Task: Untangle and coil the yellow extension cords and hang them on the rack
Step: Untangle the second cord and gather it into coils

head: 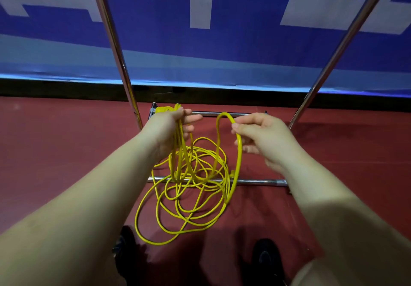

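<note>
A yellow extension cord (189, 201) lies in a loose tangle on the red floor, draped over the rack's near base bar (255, 182). My left hand (171, 127) grips several gathered loops of it, which hang down in a bundle, with a yellow plug end showing above the knuckles. My right hand (260, 134) pinches a single raised loop of the same cord between thumb and fingers, to the right of the bundle. The metal rack's two shiny uprights (115, 47) rise on the left and right, leaning apart toward the top.
A blue banner with white shapes (200, 18) hangs behind the rack. A second base bar (222, 114) runs at the rack's far side. My two dark shoes (266, 259) stand on the red floor at the bottom of the view.
</note>
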Available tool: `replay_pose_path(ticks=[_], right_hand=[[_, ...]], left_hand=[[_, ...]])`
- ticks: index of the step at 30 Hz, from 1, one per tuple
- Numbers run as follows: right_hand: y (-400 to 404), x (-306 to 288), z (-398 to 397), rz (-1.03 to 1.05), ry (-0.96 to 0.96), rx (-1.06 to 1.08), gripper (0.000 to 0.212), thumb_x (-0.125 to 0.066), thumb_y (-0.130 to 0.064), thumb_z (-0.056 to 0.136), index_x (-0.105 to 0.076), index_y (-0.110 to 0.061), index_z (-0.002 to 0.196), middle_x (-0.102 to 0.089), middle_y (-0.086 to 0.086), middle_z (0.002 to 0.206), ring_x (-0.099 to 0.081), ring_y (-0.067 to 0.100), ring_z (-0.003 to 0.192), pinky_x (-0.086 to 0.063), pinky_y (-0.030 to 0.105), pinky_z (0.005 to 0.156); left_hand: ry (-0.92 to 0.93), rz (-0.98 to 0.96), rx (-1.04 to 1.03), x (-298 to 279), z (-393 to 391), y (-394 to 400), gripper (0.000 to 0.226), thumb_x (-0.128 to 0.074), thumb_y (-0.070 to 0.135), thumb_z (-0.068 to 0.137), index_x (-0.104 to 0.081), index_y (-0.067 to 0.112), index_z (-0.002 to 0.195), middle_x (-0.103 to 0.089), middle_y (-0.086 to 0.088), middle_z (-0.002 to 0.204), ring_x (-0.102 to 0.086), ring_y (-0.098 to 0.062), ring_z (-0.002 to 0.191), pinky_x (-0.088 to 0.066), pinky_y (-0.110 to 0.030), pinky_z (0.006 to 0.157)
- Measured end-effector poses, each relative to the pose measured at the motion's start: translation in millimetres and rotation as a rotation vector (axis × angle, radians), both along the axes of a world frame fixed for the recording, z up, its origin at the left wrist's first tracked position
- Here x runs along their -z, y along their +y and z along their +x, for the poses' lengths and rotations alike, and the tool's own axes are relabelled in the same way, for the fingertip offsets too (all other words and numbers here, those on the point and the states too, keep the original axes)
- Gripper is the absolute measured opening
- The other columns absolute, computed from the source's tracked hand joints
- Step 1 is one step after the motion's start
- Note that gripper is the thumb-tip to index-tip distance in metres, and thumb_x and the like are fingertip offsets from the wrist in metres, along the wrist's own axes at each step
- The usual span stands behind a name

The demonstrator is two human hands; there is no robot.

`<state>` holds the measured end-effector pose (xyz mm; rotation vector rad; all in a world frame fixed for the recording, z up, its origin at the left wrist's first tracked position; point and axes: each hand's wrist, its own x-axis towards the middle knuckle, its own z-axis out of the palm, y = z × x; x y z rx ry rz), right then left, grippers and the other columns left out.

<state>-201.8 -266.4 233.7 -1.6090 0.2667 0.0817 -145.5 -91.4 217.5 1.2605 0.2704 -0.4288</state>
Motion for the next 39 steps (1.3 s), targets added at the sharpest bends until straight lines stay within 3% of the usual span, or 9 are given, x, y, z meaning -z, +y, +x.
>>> replay_pose_path(ticks=[6,11,17,20,24,27,30,34,39], right_hand=[[4,0,5,0.339,0.177,0.054,0.006,-0.059,-0.005,0.087,-0.060,-0.009,0.082,-0.063,-0.001,0.057,-0.060,0.006,0.045,-0.052,0.016,0.048],[9,1,7,0.400,0.187,0.002,0.006,-0.057,-0.007,0.089,-0.060,-0.010,0.084,-0.065,-0.003,0.055,-0.062,0.006,0.047,-0.052,0.016,0.050],[19,13,6,0.169,0.110,-0.032,0.009,-0.058,-0.007,0.089,-0.065,-0.009,0.093,-0.065,-0.005,0.054,-0.057,0.000,0.043,-0.047,0.011,0.046],[26,17,3,0.086,0.053,-0.021,0.004,-0.063,-0.005,0.085,-0.064,-0.007,0.082,-0.065,-0.003,0.063,-0.056,0.000,0.042,-0.044,0.013,0.044],[34,20,3,-0.015,0.070,-0.030,0.016,-0.065,-0.016,0.085,-0.058,-0.011,0.072,-0.062,0.001,0.061,-0.053,0.000,0.038,-0.040,0.013,0.039],[37,17,1,-0.197,0.116,-0.216,0.030,-0.052,-0.031,0.093,-0.056,-0.014,0.069,-0.059,0.002,0.060,-0.052,0.005,0.044,-0.041,0.014,0.045],[33,22,-8,-0.352,0.184,-0.541,0.029,-0.048,-0.025,0.096,-0.055,-0.013,0.071,-0.059,0.002,0.063,-0.053,0.006,0.051,-0.043,0.011,0.050],[14,37,-12,-0.742,0.203,-0.761,0.019,-0.060,-0.019,0.089,-0.055,-0.023,0.071,-0.049,-0.009,0.061,-0.042,0.006,0.056,-0.035,0.021,0.058],[-3,39,-9,-0.992,0.238,-0.830,0.017,-0.063,-0.025,0.086,-0.063,-0.008,0.083,-0.050,0.001,0.063,-0.039,0.010,0.059,-0.032,0.027,0.059]], left_hand=[[-0.053,0.048,0.165,-1,-8,-5,0.027,-0.034,0.020,0.102,-0.055,0.013,0.085,-0.069,0.005,0.059,-0.041,-0.002,0.036,-0.032,-0.011,0.036],[-0.079,0.111,0.286,2,-15,-15,0.027,-0.036,0.021,0.102,-0.056,0.015,0.087,-0.072,0.005,0.066,-0.062,-0.003,0.049,-0.044,-0.013,0.043],[-0.026,0.002,0.252,7,-16,-22,0.028,-0.037,0.017,0.102,-0.056,0.009,0.084,-0.067,0.001,0.057,-0.066,-0.009,0.051,-0.054,-0.020,0.052],[-0.038,-0.009,0.219,12,-16,-26,0.025,-0.041,0.017,0.101,-0.059,0.009,0.086,-0.064,-0.001,0.061,-0.064,-0.010,0.053,-0.056,-0.024,0.059],[-0.037,-0.019,0.167,12,-19,-30,0.026,-0.041,0.017,0.101,-0.058,0.010,0.083,-0.062,-0.003,0.058,-0.058,-0.013,0.048,-0.051,-0.022,0.047],[0.040,-0.158,0.079,4,-15,-26,0.028,-0.034,0.018,0.102,-0.053,0.011,0.083,-0.071,-0.001,0.065,-0.065,-0.010,0.048,-0.051,-0.021,0.046],[0.081,-0.272,-0.036,-2,0,-11,0.032,-0.029,0.021,0.104,-0.050,0.015,0.080,-0.070,0.004,0.061,-0.067,-0.006,0.054,-0.054,-0.024,0.054],[0.098,-0.367,-0.084,-5,11,12,0.035,-0.029,0.022,0.103,-0.047,0.016,0.073,-0.037,0.010,0.042,-0.035,-0.002,0.031,-0.039,-0.012,0.039],[0.029,-0.343,-0.024,0,16,30,0.035,-0.028,0.024,0.103,-0.045,0.017,0.073,-0.030,0.010,0.044,-0.027,-0.002,0.034,-0.032,-0.014,0.036]])
